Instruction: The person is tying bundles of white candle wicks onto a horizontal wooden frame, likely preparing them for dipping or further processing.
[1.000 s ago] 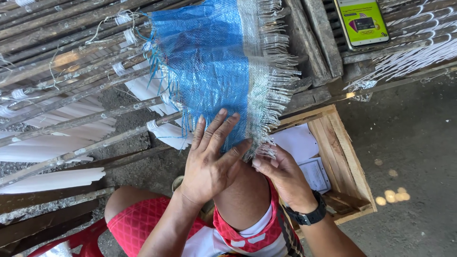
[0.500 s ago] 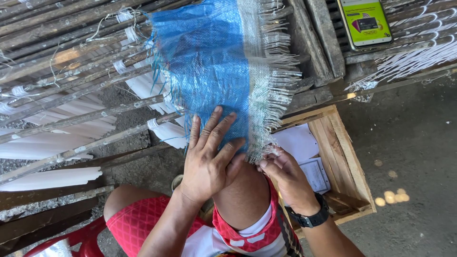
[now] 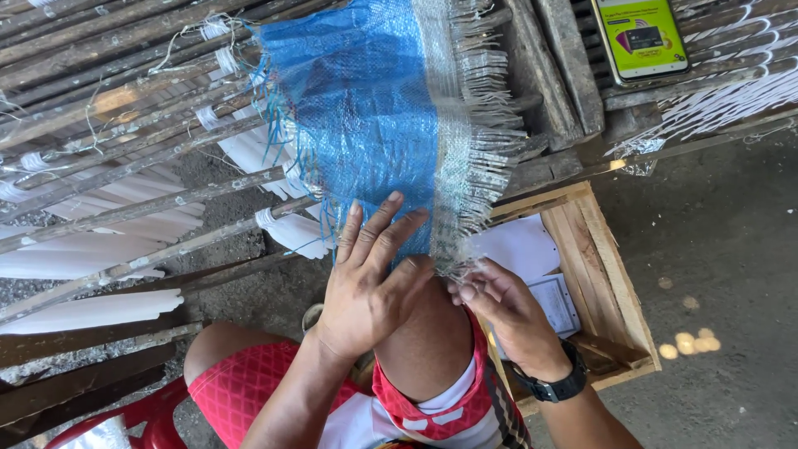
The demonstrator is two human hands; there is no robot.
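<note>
A blue woven plastic sheet (image 3: 366, 108) with a silvery frayed right edge (image 3: 465, 166) hangs down from a wooden slat rack onto my bare knee (image 3: 424, 341). My left hand (image 3: 366, 283) lies flat with spread fingers on the sheet's lower end, pressing it against the knee. My right hand (image 3: 495, 303), with a black watch on the wrist, pinches loose silvery strands at the sheet's bottom right corner.
A phone (image 3: 640, 37) with a lit green screen lies on the slats at top right. A wooden crate (image 3: 615, 283) holding white papers stands right of my knee. White strips (image 3: 91, 312) hang under the slat rack (image 3: 125, 108) at left. A red seat edge (image 3: 158, 420) shows below.
My left hand shifted slightly on the sheet, its fingers staying spread. My right hand's fingers closed on the frayed strands at the corner and drew a little lower.
</note>
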